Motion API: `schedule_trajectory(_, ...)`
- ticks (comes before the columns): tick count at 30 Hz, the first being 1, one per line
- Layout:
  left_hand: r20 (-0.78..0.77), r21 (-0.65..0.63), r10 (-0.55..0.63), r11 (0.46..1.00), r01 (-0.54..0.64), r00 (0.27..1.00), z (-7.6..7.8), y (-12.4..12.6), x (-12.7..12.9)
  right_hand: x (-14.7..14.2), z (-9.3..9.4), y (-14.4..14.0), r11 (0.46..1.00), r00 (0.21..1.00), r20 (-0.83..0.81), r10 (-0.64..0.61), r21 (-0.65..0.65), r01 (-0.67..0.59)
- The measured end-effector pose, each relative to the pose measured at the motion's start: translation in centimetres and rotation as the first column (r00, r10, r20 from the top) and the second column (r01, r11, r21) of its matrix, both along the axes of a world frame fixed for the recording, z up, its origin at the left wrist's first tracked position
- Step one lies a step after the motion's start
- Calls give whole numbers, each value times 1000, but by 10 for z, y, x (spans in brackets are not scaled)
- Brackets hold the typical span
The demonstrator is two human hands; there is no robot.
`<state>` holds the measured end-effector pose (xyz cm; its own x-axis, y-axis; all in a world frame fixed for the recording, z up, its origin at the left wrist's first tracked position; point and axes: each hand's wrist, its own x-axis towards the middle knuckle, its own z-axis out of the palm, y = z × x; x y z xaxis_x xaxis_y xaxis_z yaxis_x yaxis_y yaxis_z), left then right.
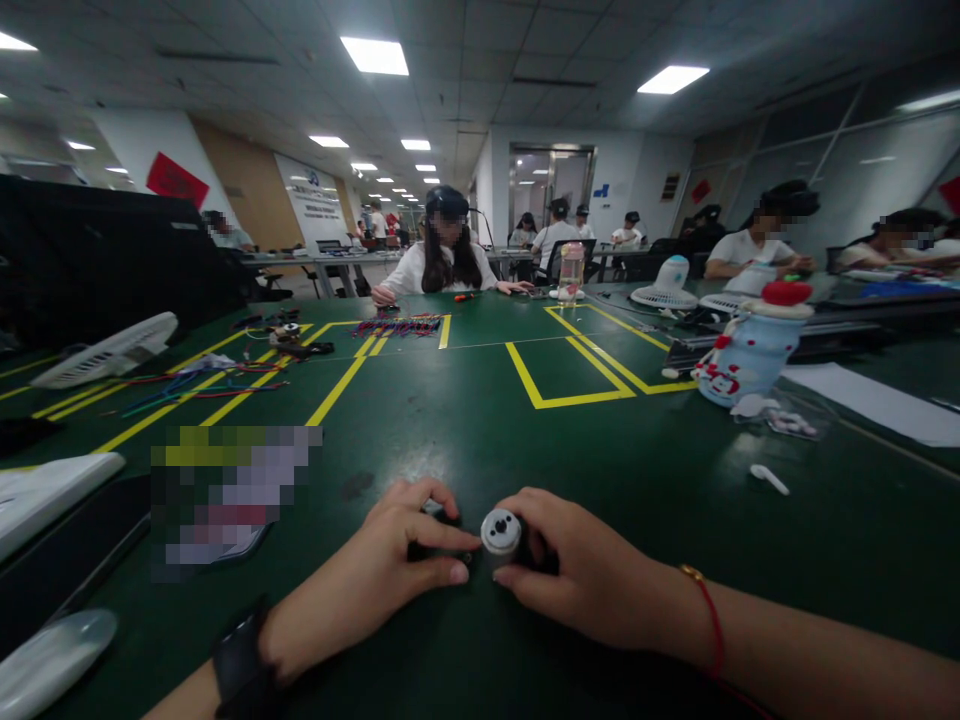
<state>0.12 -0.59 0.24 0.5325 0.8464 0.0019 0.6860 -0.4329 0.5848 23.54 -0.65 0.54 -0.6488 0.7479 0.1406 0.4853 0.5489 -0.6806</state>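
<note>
My right hand (574, 560) is wrapped around a small silver cylindrical motor (501, 535), which stands upright at the table with its round, holed end face up. To its left, my left hand (405, 545) has thumb and forefinger brought close together at a tiny dark part (468, 558), too small to name. That forefinger's tip reaches the motor's side, while the other fingers are curled and apart from it.
The green table (420, 420) bears yellow tape lines. Loose wires (202, 385) lie left, with a white computer mouse (56, 660) nearer. A blue bottle (754, 345) and white earbud (769, 479) are at right. A person (450, 250) sits opposite.
</note>
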Motion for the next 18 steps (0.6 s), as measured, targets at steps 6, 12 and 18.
schedule_trajectory(6,90,-20,137,991,-135,986,4,16,-25,1,3,-1,1000,1000,1,6,-10,-6)
schedule_trajectory(12,98,6,241,970,-243,966,-1,35,-51,2,3,-1,1000,1000,-9,6,-18,-6)
schedule_trajectory(18,72,21,194,980,-196,978,2,29,-47,1,3,-2,1000,1000,-12,1,-18,-1)
